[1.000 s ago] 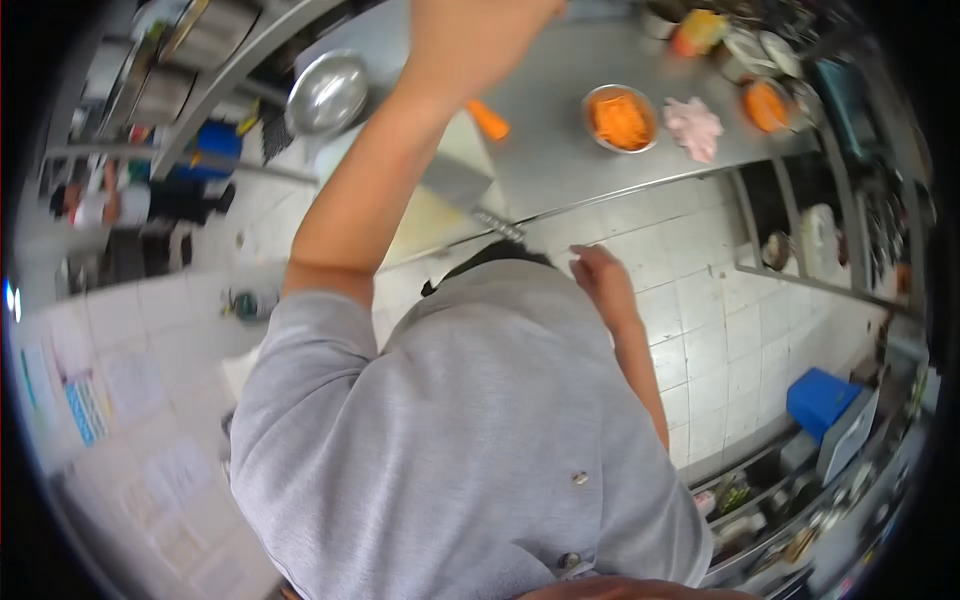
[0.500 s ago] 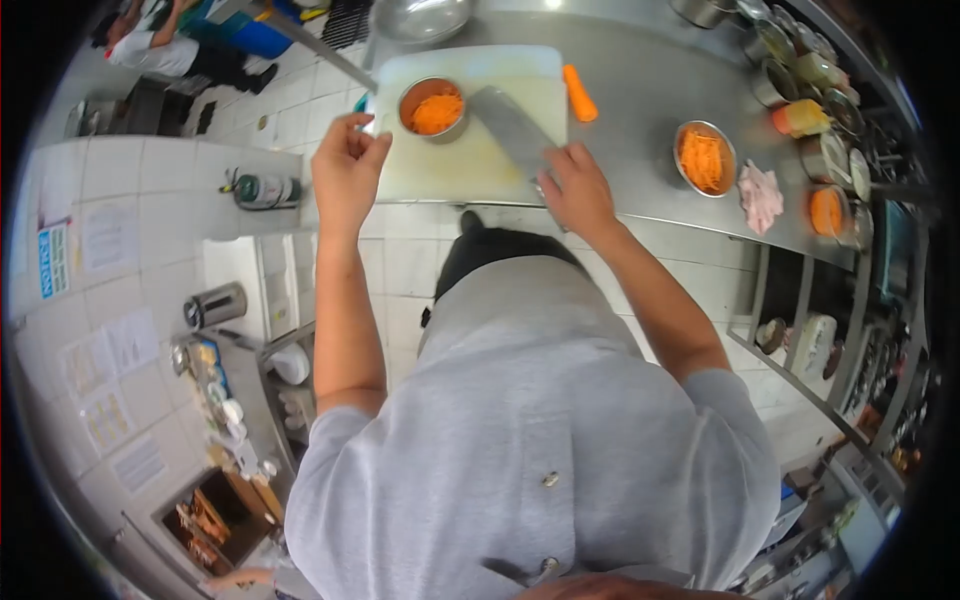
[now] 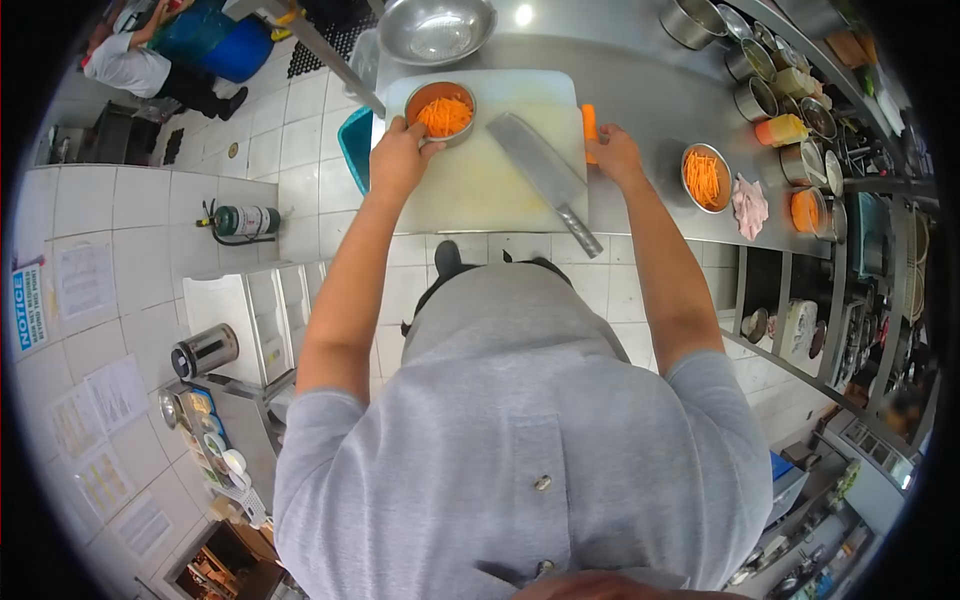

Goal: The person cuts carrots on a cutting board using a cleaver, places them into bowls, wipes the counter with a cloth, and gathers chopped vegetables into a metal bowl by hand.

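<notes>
On the white cutting board (image 3: 480, 200) stands a small metal bowl (image 3: 472, 127) of shredded carrot (image 3: 443, 116). My left hand (image 3: 402, 160) grips the bowl's near left side between thumb and fingers. Just past the board's right edge, my right hand (image 3: 615, 156) has its fingers closed on the lower part of a peeled carrot (image 3: 589, 122). A cleaver (image 3: 538, 165) lies flat on the board between my hands, its handle sticking out over the front edge. Neither hand touches it.
A second metal bowl of shredded carrot (image 3: 705, 178) sits on the steel counter (image 3: 640, 90) to the right, beside a crumpled pink cloth (image 3: 749, 206). A large steel bowl (image 3: 436, 28) stands behind the board. Pots and containers line the right side. Another person (image 3: 135, 65) is at far left.
My right hand has let go of the cleaver, now lying on the board, and moved to the carrot. My left hand has come from beside the board onto the bowl.
</notes>
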`<state>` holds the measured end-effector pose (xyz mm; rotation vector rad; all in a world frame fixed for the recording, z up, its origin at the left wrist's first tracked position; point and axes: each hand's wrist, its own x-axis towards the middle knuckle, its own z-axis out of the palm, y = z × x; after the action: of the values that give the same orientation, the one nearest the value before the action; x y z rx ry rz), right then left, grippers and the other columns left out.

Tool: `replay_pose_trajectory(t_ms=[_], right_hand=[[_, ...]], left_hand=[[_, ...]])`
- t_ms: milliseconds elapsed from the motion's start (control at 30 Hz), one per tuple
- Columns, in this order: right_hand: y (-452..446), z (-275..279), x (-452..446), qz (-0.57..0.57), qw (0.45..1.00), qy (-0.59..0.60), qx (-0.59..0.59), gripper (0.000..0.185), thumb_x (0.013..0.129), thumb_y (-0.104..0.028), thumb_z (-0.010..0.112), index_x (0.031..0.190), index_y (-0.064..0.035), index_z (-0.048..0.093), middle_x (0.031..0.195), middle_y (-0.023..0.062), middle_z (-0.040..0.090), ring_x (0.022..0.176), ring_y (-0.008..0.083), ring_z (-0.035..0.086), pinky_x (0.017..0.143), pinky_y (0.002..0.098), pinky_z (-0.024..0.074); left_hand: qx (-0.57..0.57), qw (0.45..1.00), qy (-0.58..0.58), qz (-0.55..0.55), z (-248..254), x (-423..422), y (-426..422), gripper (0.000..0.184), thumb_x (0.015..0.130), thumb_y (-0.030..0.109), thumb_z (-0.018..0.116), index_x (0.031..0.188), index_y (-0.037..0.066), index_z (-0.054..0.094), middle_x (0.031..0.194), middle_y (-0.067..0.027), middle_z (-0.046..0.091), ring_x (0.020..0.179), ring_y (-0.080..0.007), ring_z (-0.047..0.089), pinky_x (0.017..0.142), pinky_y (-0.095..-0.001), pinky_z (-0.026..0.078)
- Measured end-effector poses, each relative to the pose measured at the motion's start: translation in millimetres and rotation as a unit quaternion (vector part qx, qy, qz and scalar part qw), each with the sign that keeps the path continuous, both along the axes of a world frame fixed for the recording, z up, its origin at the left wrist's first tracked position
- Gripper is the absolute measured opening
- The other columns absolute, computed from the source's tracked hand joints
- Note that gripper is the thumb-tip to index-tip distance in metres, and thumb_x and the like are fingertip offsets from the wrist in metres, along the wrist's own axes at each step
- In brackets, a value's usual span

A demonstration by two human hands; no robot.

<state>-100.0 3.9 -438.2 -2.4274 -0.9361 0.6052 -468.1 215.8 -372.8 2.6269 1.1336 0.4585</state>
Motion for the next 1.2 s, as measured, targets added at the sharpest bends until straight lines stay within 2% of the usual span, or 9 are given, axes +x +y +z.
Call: replay_pose_trajectory(t_ms=[200,333,500,533,700,767,900,1000,1200], right_hand=[[-3.3,38.3,-6.1,-0.022,0.991,0.027,-0.126,0.055,0.086,-0.04,0.08,0.124,-0.0004,0.079,0.126,0.0237,0.08,0.112,0.0371,0.079,0.096,0.0446,0.0618],[-12.7,84.5,-72.1,-0.076,0.994,-0.046,-0.059,0.049,0.083,-0.037,0.081,0.118,-0.0025,0.081,0.121,0.0228,0.08,0.105,0.0386,0.08,0.091,0.0471,0.0625],[-0.8,66.6,-174.9,0.173,0.979,-0.079,0.075,0.043,0.085,-0.024,0.08,0.123,-0.0032,0.077,0.117,0.0203,0.075,0.111,0.0391,0.073,0.097,0.0492,0.0594],[0.7,59.7,-186.6,0.207,0.972,-0.069,0.085,0.044,0.087,-0.02,0.079,0.127,-0.0035,0.076,0.12,0.0193,0.072,0.115,0.0395,0.07,0.099,0.0506,0.0579],[-47.3,65.9,-183.0,0.219,0.956,-0.133,0.144,0.05,0.091,-0.012,0.074,0.141,-0.005,0.067,0.125,0.0162,0.066,0.122,0.0408,0.063,0.102,0.0556,0.0557],[-70.5,57.4,-169.9,0.146,0.976,-0.143,-0.075,0.055,0.095,-0.01,0.07,0.149,-0.0054,0.06,0.128,0.0169,0.064,0.125,0.0406,0.062,0.099,0.0591,0.0559],[-87.0,56.8,-141.5,0.162,0.974,-0.141,-0.073,0.057,0.097,-0.012,0.066,0.153,-0.0053,0.055,0.129,0.0204,0.066,0.126,0.0404,0.063,0.099,0.0565,0.057],[-95.2,100.2,-129.4,0.121,0.989,-0.081,-0.024,0.045,0.1,-0.013,0.064,0.144,-0.0041,0.059,0.12,0.0255,0.071,0.116,0.0437,0.07,0.096,0.0562,0.0593],[-120.4,108.1,-141.3,0.14,0.975,-0.036,-0.169,0.021,0.103,-0.011,0.059,0.12,0.0018,0.059,0.095,0.0279,0.077,0.091,0.0493,0.076,0.087,0.0616,0.0595]], left_hand=[[-0.011,1.0,-0.012,-0.024,8.1,-7.4,16.7,0.043,0.092,0.03,0.088,0.125,0.007,0.074,0.117,-0.015,0.068,0.102,-0.0381,0.073,0.085,-0.0472,0.061],[0.021,0.996,-0.086,-0.004,37.5,-22.0,-28.6,0.051,0.092,0.019,0.085,0.138,0.008,0.068,0.129,-0.0168,0.064,0.114,-0.039,0.07,0.088,-0.0475,0.061],[-0.147,0.964,-0.113,-0.19,5.5,-10.7,-91.5,0.074,0.087,0.014,0.085,0.156,0.011,0.059,0.15,-0.0194,0.057,0.127,-0.0414,0.061,0.104,-0.0492,0.057],[-0.085,0.971,-0.131,-0.181,-3.3,-2.4,-99.7,0.066,0.087,0.016,0.087,0.149,0.01,0.066,0.149,-0.0182,0.061,0.133,-0.0438,0.057,0.115,-0.0511,0.051],[-0.056,0.975,-0.122,-0.177,-44.0,-0.2,-105.0,0.056,0.088,0.019,0.088,0.14,0.009,0.071,0.146,-0.0158,0.064,0.142,-0.0453,0.052,0.119,-0.0528,0.048],[-0.063,0.974,-0.135,-0.17,-49.5,2.5,-109.0,0.054,0.088,0.019,0.088,0.139,0.009,0.072,0.147,-0.0152,0.064,0.143,-0.045,0.052,0.119,-0.0526,0.048],[-0.062,0.97,-0.15,-0.182,-54.2,20.6,-110.8,0.05,0.09,0.019,0.088,0.136,0.008,0.072,0.149,-0.0156,0.064,0.145,-0.0454,0.051,0.121,-0.0531,0.047],[-0.088,0.958,-0.155,-0.224,-52.6,42.1,-106.8,0.045,0.092,0.019,0.087,0.132,0.006,0.073,0.15,-0.0159,0.063,0.148,-0.0456,0.05,0.122,-0.0536,0.047],[-0.047,0.952,-0.175,-0.246,-54.0,70.1,-109.0,0.029,0.097,0.016,0.078,0.125,0.009,0.075,0.141,-0.0136,0.064,0.141,-0.0432,0.054,0.116,-0.0515,0.049]])
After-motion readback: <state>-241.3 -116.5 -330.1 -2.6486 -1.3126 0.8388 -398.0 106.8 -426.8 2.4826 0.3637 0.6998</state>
